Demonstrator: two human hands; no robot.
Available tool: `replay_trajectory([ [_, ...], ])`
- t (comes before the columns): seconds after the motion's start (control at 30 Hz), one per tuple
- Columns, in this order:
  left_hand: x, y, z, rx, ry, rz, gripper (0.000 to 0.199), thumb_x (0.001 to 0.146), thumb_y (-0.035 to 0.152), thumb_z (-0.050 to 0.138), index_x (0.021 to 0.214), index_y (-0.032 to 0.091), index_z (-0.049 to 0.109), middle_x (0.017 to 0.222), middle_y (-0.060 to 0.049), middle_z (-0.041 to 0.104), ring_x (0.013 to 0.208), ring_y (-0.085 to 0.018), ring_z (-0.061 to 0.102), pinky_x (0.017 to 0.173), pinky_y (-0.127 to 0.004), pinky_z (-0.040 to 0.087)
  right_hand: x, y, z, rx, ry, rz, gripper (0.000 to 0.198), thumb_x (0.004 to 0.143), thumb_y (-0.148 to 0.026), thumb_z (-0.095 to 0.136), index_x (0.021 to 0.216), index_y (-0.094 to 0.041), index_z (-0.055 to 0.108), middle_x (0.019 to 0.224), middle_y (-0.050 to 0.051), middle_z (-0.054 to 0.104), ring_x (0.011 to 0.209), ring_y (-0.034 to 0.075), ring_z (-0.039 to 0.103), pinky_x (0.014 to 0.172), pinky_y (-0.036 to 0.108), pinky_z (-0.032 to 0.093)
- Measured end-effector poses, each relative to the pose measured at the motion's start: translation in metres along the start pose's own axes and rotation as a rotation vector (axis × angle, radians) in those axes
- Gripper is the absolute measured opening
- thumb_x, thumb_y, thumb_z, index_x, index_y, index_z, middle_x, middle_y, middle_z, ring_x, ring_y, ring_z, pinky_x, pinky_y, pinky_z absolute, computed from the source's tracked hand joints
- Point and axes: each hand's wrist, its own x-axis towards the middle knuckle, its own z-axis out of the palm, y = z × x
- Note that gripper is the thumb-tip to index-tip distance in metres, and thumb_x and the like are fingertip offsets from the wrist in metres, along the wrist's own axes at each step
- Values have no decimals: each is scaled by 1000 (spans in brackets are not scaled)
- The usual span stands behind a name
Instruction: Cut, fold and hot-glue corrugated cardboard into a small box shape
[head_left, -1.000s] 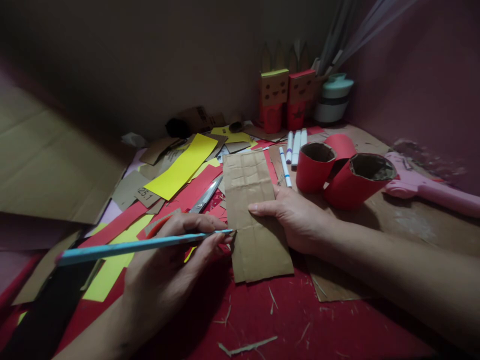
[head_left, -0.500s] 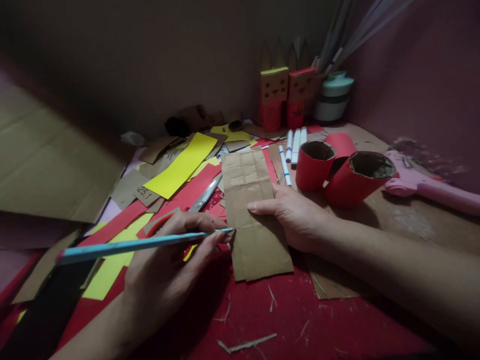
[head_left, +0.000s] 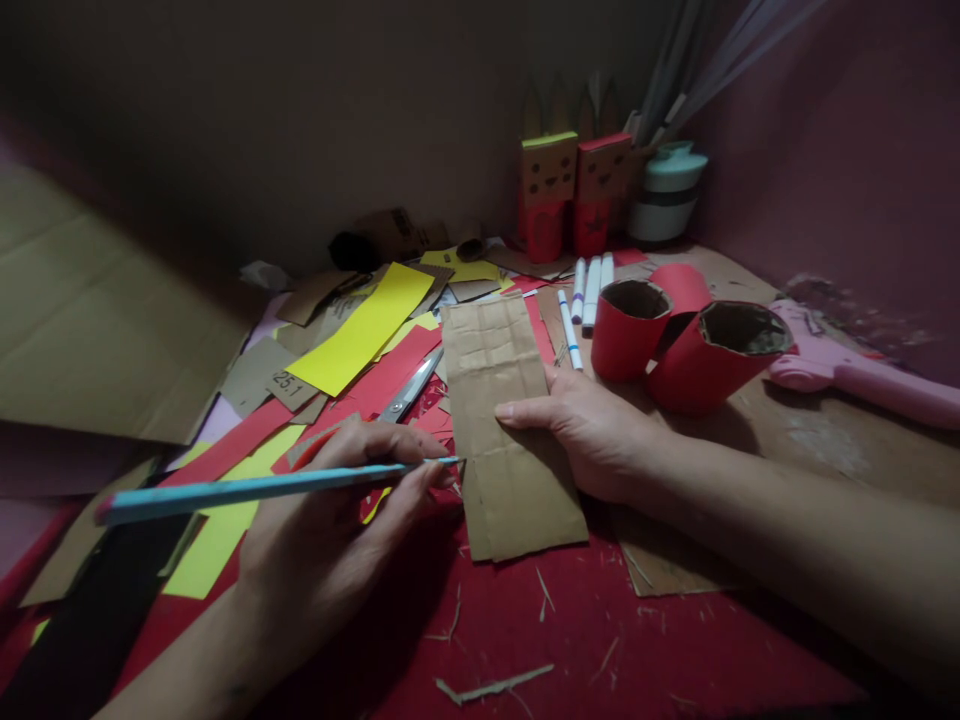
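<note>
My left hand (head_left: 337, 520) is closed around a light blue pencil (head_left: 262, 486), its tip at the left edge of a brown cardboard strip (head_left: 510, 440). Whether the tip touches the cardboard I cannot tell. The strip is creased crosswise near its top and middle. My right hand (head_left: 592, 430) grips its right side, thumb lying on top and the other fingers hidden beneath. Scissors (head_left: 411, 388) lie just beyond my left hand, their blades showing; an orange-red handle (head_left: 311, 450) is partly hidden behind my fingers.
Red-covered tubes (head_left: 631, 335) stand on the right beside a pink tool (head_left: 840, 365). White markers (head_left: 592, 290) lie behind the strip. Yellow paper (head_left: 364, 335) and cardboard scraps cover the left. Two box-faced figures (head_left: 551, 190) and a jar (head_left: 667, 195) stand at the back. A large cardboard sheet (head_left: 105, 310) leans at left.
My left hand and the pencil have shifted slightly to the left, so the tip sits nearer the strip's edge. My right hand and the strip look almost unmoved.
</note>
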Motion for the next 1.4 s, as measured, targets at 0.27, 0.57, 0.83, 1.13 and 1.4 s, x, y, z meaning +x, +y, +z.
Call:
replay_trajectory([
  [0.27,1,13,-8,17,112,-187,2,82,32,68,81,32,66,71,6,68,61,-13,62,58,-27,49,1,1,-1,35,12,3,42,59,-5,65,100,-17,66,85,6,72,81,24,66,82,42,51],
  [0.57,-2,24,2,-155,232,-208,4,82,27,68,83,29,65,84,4,68,77,-16,63,67,-28,51,2,1,-2,38,13,-10,46,60,-6,67,104,-18,65,85,5,73,81,23,67,84,43,51],
  [0.83,-4,29,6,-256,223,-253,4,82,23,66,83,27,66,82,3,67,65,-14,61,58,-27,49,1,2,-2,27,0,-15,44,60,-9,70,103,-19,65,88,6,73,80,24,67,83,43,52],
  [1.13,11,13,-5,-553,38,-579,17,84,36,62,97,25,63,57,5,52,48,-9,45,41,-19,33,0,1,1,94,-26,-27,40,62,-7,67,101,-18,66,90,6,73,86,25,68,85,42,52],
  [1.4,14,12,17,-766,-235,-773,28,70,36,78,89,18,68,72,-2,68,60,-15,62,57,-25,49,-12,10,11,194,-113,-62,43,65,-5,63,107,-18,64,101,6,73,91,21,68,87,38,51],
])
